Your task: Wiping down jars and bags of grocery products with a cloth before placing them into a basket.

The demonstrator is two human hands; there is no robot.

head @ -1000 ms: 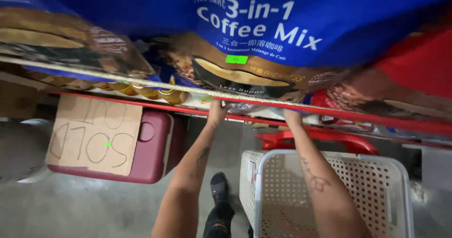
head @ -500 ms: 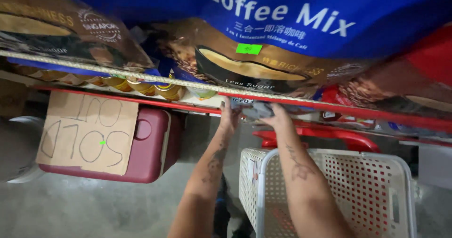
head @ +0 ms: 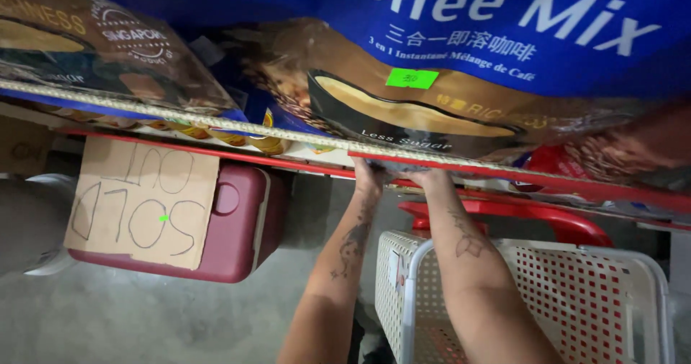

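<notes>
Both my forearms reach forward under the edge of a shelf point(head: 216, 123) lined with cardboard and a red rim. My left hand point(head: 368, 174) and my right hand point(head: 426, 180) sit close together at that edge, below a big blue and brown coffee bag point(head: 461, 69) with a small green sticker. The shelf edge and the bag hide the fingers of both hands. A small dark thing shows between the hands, and I cannot tell what it is or whether either hand grips it. A second brown bag point(head: 93, 54) lies at the left.
A dark red cooler box point(head: 241, 227) stands on the grey concrete floor point(head: 144, 321), with a hand-lettered cardboard sign point(head: 140, 202) leaning on it. A white perforated basket point(head: 547, 292) sits under my right arm. Behind it is a red plastic stool point(head: 547, 223).
My view has moved closer to the shelf. Both hands have slid further up under the shelf edge, so their fingers are now hidden.
</notes>
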